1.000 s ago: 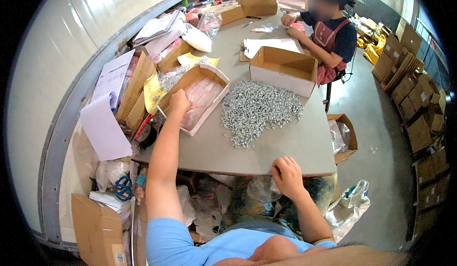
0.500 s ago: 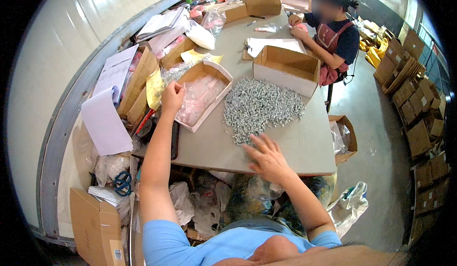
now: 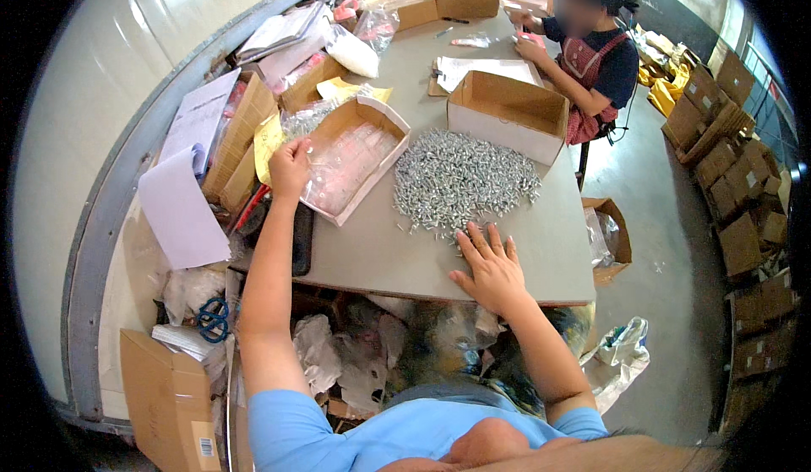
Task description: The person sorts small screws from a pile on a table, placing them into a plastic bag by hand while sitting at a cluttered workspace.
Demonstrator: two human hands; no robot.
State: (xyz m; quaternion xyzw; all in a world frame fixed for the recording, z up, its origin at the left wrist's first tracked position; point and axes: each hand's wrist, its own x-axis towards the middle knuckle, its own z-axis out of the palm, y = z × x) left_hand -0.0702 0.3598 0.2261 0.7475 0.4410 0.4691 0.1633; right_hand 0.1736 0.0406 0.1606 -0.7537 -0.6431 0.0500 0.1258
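Observation:
A wide heap of small silvery screws (image 3: 465, 176) lies spread on the grey table. My right hand (image 3: 492, 273) is open, fingers spread, its fingertips at the near edge of the heap. Left of the screws stands a shallow white cardboard box (image 3: 372, 187) holding clear plastic bags (image 3: 351, 164) with a pinkish tint. My left hand (image 3: 290, 168) is closed at that box's left side, thumb and fingers pressed together. What it pinches, if anything, is too small to make out. Behind the screws is a taller open box (image 3: 507, 126), white outside and brown inside.
A person (image 3: 591, 58) in a checked apron works at the table's far right. Cartons, papers (image 3: 186, 210) and a yellow envelope (image 3: 269, 147) crowd the left side. Blue-handled scissors (image 3: 213, 318) hang at lower left. An open carton (image 3: 608, 236) stands beside the table's right edge.
My right hand has shifted slightly right and come down flat, its fingers spread at the heap's near edge. My left hand has moved a little left, still closed.

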